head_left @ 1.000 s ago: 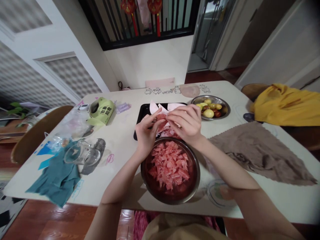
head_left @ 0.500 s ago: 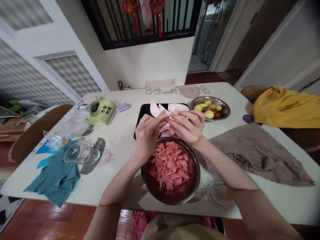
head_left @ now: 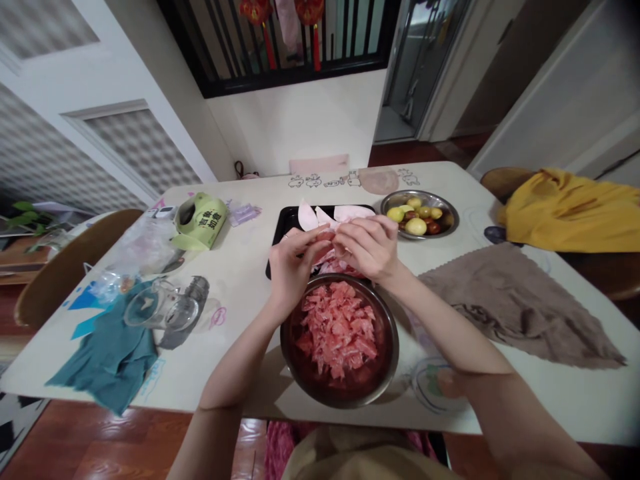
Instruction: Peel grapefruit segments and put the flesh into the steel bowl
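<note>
Both hands meet over the near edge of a black tray (head_left: 287, 219), behind a metal bowl (head_left: 393, 363). Between my fingertips is a small pink pomelo segment (head_left: 326, 235). My left hand (head_left: 291, 267) pinches its left side with thumb and fingers. My right hand (head_left: 371, 252) has its fingers curled over the right side, which hides part of it. Pale pieces of peel (head_left: 353, 213) lie on the tray, with pink scraps of membrane (head_left: 337, 263) below the hands. Torn pink pomelo flesh (head_left: 340, 333) is heaped in the bowl.
A metal dish (head_left: 453, 223) of small yellow and brownish fruits stands right of the tray. A brown cloth (head_left: 520, 303) lies at right. On the left are a glass pitcher (head_left: 160, 307) on its side, a teal cloth (head_left: 107, 363) and a green paper bag (head_left: 203, 223).
My fingers have shifted slightly around the segment, and more of its pink surface shows between them. The whole view has moved a little; the bowl and tray stay in place.
</note>
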Demonstrator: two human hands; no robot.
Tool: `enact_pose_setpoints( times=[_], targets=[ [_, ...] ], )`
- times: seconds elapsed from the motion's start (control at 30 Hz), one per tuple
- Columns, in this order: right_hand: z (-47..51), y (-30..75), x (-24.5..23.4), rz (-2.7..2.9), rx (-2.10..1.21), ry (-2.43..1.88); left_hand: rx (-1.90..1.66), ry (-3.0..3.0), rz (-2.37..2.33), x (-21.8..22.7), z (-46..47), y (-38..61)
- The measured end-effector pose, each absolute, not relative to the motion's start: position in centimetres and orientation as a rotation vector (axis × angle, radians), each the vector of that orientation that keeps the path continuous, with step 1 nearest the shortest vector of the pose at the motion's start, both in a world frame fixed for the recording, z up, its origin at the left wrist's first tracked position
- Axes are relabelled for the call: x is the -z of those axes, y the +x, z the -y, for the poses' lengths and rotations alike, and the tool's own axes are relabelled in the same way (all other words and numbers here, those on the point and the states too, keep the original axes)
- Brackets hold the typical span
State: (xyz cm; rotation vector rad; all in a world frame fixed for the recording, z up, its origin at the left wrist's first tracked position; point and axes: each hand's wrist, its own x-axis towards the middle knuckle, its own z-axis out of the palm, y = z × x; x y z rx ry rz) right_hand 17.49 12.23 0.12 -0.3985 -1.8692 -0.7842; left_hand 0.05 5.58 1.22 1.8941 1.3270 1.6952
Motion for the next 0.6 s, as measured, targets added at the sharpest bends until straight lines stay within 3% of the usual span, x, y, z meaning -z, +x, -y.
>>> enact_pose_setpoints(
  times=[0.3,0.6],
  targets=[
    [-12.4,17.7,-0.9,1.821,0.778,-0.416,-1.602,1.622,-1.157,-1.5,-6.4,-0.6],
    [-11.3,17.6,-1.6,1.772,0.37,-0.553,-1.692,1.625,-1.115,-2.1,-6.2,-0.1]
  ],
)
